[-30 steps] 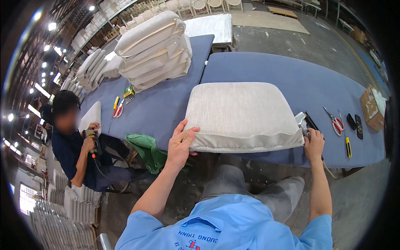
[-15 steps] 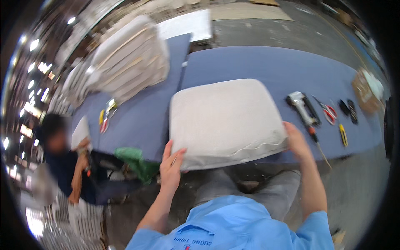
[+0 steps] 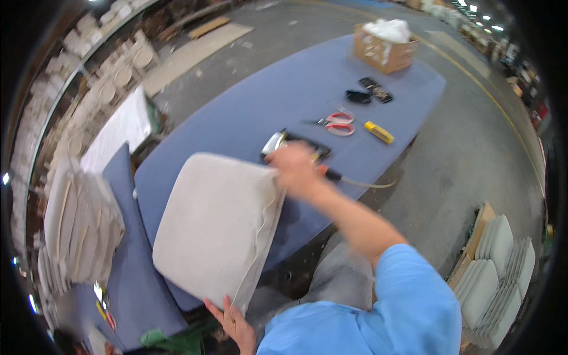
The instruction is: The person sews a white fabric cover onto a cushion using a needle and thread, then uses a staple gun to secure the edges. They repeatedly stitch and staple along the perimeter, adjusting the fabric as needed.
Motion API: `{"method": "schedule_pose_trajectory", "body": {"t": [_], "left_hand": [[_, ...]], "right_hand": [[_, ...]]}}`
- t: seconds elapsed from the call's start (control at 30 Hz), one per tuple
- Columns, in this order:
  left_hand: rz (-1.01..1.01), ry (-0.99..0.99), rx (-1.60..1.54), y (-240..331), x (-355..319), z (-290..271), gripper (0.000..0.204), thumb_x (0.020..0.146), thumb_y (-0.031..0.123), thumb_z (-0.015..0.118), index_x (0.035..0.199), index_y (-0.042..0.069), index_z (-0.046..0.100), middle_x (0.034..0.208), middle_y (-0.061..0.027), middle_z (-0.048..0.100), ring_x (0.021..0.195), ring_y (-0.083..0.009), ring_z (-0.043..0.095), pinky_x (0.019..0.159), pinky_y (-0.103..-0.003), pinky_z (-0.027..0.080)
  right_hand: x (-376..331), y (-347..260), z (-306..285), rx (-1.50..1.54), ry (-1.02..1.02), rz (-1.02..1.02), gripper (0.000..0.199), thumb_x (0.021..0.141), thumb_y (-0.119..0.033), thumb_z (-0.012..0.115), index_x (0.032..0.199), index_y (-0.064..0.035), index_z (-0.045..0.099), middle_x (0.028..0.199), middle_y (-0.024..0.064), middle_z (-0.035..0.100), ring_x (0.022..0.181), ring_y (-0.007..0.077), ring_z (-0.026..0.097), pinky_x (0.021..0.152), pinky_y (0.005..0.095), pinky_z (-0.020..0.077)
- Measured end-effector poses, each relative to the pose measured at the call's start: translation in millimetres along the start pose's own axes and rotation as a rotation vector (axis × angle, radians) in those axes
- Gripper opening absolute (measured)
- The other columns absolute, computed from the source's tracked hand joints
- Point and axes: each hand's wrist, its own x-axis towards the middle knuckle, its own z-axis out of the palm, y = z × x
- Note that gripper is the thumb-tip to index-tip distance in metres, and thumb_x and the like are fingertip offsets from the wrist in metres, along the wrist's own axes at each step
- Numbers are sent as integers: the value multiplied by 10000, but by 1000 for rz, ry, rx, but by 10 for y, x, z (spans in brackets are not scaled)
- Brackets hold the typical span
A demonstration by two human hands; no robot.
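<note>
A light-grey fabric-covered seat cushion (image 3: 216,219) lies at the near edge of the blue-topped table, with a loose wavy thread or fabric edge along its right side. My left hand (image 3: 236,326) is at its near corner, fingers spread and fingertips against the cover. My right hand (image 3: 294,170), smeared by motion, is over the handle of a silver-and-black air staple gun (image 3: 274,144) just beyond the cushion. Its fingers are hidden, so their grip cannot be made out. A hose (image 3: 367,185) leads from the gun toward the table edge.
Red-handled scissors (image 3: 339,123), a yellow-handled tool (image 3: 378,132) and dark small items (image 3: 376,90) lie on the blue table (image 3: 236,106). A cardboard box (image 3: 384,54) stands at the far end. Stacked cushions (image 3: 83,222) are on the left, more (image 3: 500,278) at the right.
My view has turned to the right. My right hand has left the cushion's right side and moved over to the staple gun. My left hand stays at the cushion, which looks turned in view.
</note>
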Motion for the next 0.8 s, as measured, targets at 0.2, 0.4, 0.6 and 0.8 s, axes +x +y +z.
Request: {"method": "schedule_pose_trajectory", "body": {"t": [0.2, 0.4, 0.6, 0.8], "left_hand": [[268, -263, 470, 301, 281, -68, 902, 799, 143, 866, 1603, 77, 463, 1765, -273, 48, 1628, -453, 125, 1290, -518, 199], [187, -118, 402, 165, 330, 88, 757, 840, 62, 819, 1549, 116, 561, 1765, -232, 49, 1629, -419, 132, 1274, -504, 250], [158, -22, 442, 288, 243, 216, 673, 896, 61, 785, 1535, 119, 584, 1766, -200, 64, 1619, -397, 165, 1272, -485, 260], [241, -108, 435, 114, 395, -11, 742, 922, 49, 783, 1598, 95, 480, 1752, -195, 90, 1596, -364, 222, 1228, -445, 362]], "right_hand": [[-243, 1942, -1542, -867, -170, 883, 550, 1006, -406, 664, 1503, -194, 563, 1468, 187, 591, 1353, 408, 577, 1062, 594, 498], [-610, 2407, -1682, -777, -353, 785, 525, 1072, -454, 583, 1477, -120, 565, 1380, 188, 650, 1268, 387, 639, 1030, 504, 517], [-1068, 1468, -1654, -13, 107, 696, 382, 1062, -271, 644, 1361, -39, 587, 1049, 79, 662, 931, 169, 663, 792, 319, 525], [-1750, -185, -1689, 761, -251, 771, 322, 1001, -152, 718, 1288, -46, 616, 961, -7, 604, 766, 52, 544, 649, 239, 452]]}}
